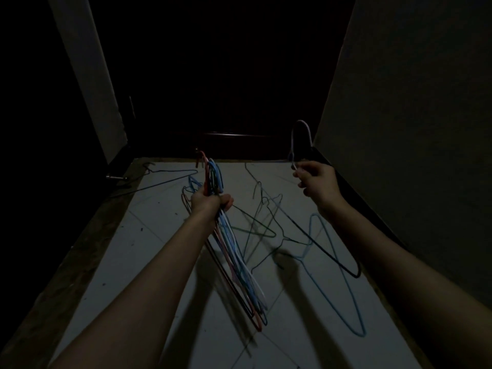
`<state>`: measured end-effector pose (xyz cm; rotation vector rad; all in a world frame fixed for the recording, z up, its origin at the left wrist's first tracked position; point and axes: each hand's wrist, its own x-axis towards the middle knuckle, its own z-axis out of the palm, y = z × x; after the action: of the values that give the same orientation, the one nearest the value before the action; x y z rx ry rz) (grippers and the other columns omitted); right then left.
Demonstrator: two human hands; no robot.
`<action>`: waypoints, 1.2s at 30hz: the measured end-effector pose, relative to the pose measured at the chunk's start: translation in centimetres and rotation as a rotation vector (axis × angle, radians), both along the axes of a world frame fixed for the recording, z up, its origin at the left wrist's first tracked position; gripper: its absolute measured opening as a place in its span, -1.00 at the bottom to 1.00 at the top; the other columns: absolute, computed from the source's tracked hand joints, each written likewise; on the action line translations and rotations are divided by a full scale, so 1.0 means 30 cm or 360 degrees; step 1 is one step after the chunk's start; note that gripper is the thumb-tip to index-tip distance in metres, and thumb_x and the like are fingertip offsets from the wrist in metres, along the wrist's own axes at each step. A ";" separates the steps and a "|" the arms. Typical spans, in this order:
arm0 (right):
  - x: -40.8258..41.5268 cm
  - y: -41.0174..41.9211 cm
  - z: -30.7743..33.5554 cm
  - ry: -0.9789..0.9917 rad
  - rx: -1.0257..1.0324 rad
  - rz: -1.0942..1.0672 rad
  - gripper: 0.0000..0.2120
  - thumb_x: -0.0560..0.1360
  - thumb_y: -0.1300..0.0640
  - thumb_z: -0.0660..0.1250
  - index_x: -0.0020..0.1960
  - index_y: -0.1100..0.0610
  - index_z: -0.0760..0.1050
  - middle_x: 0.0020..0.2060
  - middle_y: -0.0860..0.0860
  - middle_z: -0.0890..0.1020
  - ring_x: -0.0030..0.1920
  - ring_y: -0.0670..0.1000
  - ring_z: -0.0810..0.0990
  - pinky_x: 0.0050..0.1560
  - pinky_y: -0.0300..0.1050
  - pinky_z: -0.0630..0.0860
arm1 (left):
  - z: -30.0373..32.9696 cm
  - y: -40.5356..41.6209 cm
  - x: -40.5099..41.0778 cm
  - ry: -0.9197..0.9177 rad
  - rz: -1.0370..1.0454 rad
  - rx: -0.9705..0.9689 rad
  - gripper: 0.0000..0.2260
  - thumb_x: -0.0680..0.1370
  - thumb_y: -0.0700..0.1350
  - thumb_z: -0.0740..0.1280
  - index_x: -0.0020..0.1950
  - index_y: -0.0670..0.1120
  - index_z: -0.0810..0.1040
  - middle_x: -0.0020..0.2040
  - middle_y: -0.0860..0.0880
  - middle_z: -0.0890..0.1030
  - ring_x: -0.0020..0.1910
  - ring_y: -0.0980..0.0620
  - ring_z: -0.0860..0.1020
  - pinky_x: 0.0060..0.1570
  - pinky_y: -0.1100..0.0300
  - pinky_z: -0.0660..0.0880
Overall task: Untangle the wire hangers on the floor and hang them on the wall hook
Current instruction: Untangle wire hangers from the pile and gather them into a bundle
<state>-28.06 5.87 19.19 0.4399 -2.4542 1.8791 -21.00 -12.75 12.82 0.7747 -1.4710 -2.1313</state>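
Left hand (210, 202) grips a bundle of hangers (234, 251); right hand (315, 179) pinches a white hanger (302, 137) by its neck. More hangers (266, 222) lie tangled on the pale tiled floor (149, 249) of a dim, narrow room, with a wall (412, 129) on the right.

one head-worn wide-angle view looks forward and down from above both outstretched arms, close over the pale floor (165, 251), facing a dark doorway (226, 75) with walls leaning in at either side; no second view.
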 end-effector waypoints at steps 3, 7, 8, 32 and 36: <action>0.017 0.003 0.026 -0.0025 0.0005 0.0044 -0.79 0.60 0.25 0.16 0.16 0.28 0.50 -0.19 0.01 0.54 -0.33 -0.10 0.41 -0.40 -0.30 0.31 | -0.017 0.004 -0.004 -0.0008 -0.0007 0.0018 -0.74 0.47 -0.54 0.22 -0.22 -0.19 0.37 -0.15 -0.21 0.44 -0.36 -0.07 0.43 -0.53 0.25 0.40; 0.044 0.018 0.041 -0.0020 0.0004 0.0144 -0.81 0.60 0.25 0.17 0.13 0.23 0.50 -0.21 -0.03 0.53 -0.31 -0.09 0.42 -0.40 -0.31 0.32 | -0.049 0.004 -0.023 -0.0039 0.0055 0.0057 -0.78 0.46 -0.54 0.20 -0.05 -0.25 0.41 -0.29 -0.10 0.39 -0.35 -0.05 0.41 -0.41 0.17 0.45; 0.050 0.024 0.042 -0.0023 0.0009 0.0164 -0.81 0.60 0.24 0.17 0.14 0.22 0.51 -0.21 -0.04 0.54 -0.31 -0.10 0.42 -0.42 -0.32 0.32 | -0.055 0.001 -0.028 -0.0050 0.0072 0.0061 -0.75 0.45 -0.55 0.20 0.01 -0.27 0.44 -0.30 -0.10 0.39 -0.33 -0.07 0.41 -0.33 0.13 0.47; 0.063 0.152 0.026 -0.0124 0.0014 0.0296 -0.85 0.60 0.26 0.17 0.02 0.17 0.51 -0.22 0.00 0.53 -0.35 -0.07 0.39 -0.51 -0.37 0.29 | -0.180 0.121 -0.113 -0.0192 -0.0078 0.0198 -0.72 0.47 -0.52 0.24 0.12 -0.27 0.44 -0.29 -0.12 0.43 -0.29 -0.10 0.45 -0.34 0.15 0.45; 0.047 0.158 0.020 -0.0154 0.0017 0.0299 -0.84 0.60 0.27 0.16 0.06 0.19 0.52 -0.21 0.00 0.53 -0.35 -0.08 0.40 -0.51 -0.37 0.29 | -0.208 0.140 -0.120 -0.0212 -0.0124 0.0305 -0.60 0.49 -0.51 0.23 0.32 -0.37 0.36 -0.21 -0.17 0.49 -0.31 -0.08 0.48 -0.49 0.25 0.53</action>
<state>-26.64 10.62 19.80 0.6143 -2.5671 2.0012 -24.59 -8.56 6.57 0.9586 -1.3962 -2.3452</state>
